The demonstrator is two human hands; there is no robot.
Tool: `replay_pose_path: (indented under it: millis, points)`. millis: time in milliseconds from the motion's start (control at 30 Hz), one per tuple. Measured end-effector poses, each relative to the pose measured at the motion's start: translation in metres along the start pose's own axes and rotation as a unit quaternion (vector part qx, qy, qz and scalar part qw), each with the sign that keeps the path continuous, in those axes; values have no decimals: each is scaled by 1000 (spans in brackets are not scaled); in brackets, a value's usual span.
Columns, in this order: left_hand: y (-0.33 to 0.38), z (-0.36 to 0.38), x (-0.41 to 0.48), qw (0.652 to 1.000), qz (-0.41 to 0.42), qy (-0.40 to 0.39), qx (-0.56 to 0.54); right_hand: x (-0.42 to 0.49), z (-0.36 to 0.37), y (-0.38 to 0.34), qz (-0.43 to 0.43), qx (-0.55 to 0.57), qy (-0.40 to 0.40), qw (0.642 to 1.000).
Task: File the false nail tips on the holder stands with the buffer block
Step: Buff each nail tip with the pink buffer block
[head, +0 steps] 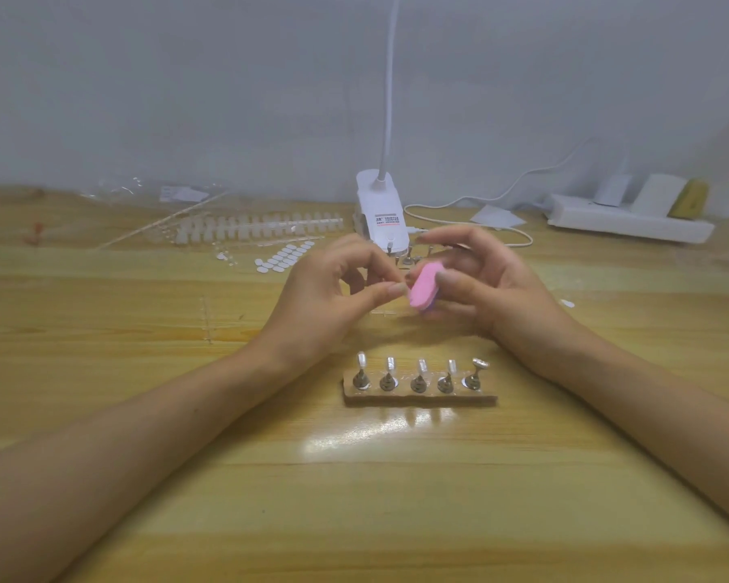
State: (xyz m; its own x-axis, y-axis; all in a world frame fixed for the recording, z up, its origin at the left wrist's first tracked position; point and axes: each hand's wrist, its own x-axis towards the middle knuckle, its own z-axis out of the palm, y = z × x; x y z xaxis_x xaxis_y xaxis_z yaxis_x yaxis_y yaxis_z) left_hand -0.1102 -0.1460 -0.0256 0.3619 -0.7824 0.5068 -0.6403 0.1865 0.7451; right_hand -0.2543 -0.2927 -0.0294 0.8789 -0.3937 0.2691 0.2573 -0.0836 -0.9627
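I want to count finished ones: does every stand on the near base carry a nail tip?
Cannot tell for all: four stands show pale upright tips, the rightmost stand looks different.

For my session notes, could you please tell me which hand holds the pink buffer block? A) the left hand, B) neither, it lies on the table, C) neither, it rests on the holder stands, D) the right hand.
D: the pink buffer block sits between the thumb and fingers of the right hand, raised off the table, while the left hand pinches something small beside it.
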Motion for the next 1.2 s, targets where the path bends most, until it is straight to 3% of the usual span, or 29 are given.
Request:
replay_pose_path:
  millis: [100,200,333,467,600,700,833,1000,1100,1200]
  points:
    - [0,0,0,1000,3,-2,3,1,-1,-2,-10,2,45,999]
    - [1,0,0,1000,7,-1,3,-2,1,0,4,-43,0,999]
    - [1,0,-1,1000,15,-7,21,0,-1,-4,-16,6,65,998]
    - [2,0,-2,999,19,-6,30,-3,4,-2,2,-44,23,999]
    - [1,0,-1,1000,8,-9,21,-2,4,-7,-25,-15,89,996]
    - [2,0,0,1000,13,-6,21,-5,10,-5,-12,-75,50,996]
    - [0,1,-1,999,-3,-10,33,-5,12,-10,-72,-56,101,991]
    - [2,1,-1,1000,9,-3,21,-7,14,-6,-55,-121,52,990]
    - [0,1,0,999,-7,-9,33,-7,12,-11,-101,-79,90,988]
    - [1,1,0,1000,-4,-4,28,-7,10,-9,-78,-107,88,987]
